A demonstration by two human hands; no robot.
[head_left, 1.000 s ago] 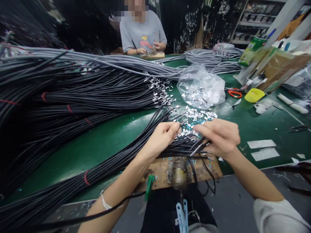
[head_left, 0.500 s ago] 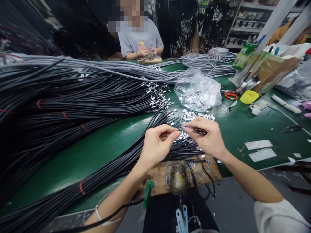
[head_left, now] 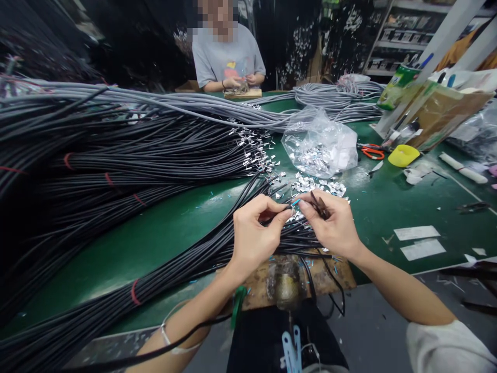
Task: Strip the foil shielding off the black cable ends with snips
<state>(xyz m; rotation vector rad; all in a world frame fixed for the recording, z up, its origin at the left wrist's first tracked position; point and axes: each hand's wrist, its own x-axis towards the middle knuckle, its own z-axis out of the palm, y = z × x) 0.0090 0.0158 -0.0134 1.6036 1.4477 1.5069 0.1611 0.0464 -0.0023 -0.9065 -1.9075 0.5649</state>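
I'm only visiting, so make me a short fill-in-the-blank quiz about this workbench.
1. The left hand pinches a ____ cable.
2. The thin strand by the right hand, which holds a dark tool, is ____.
3. The band around the nearest cable bundle is ____.
4. In the picture, the yellow object lies to the ____ of the plastic bag.

Missing words: black; blue; red; right.

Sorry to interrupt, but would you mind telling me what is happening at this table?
The left hand pinches a black cable near its end, while the right hand grips a blue wire there, with a dark tool also held in it. Silvery scraps lie beyond the hands on the green table. Across it, a co-worker is busy over a wooden board.
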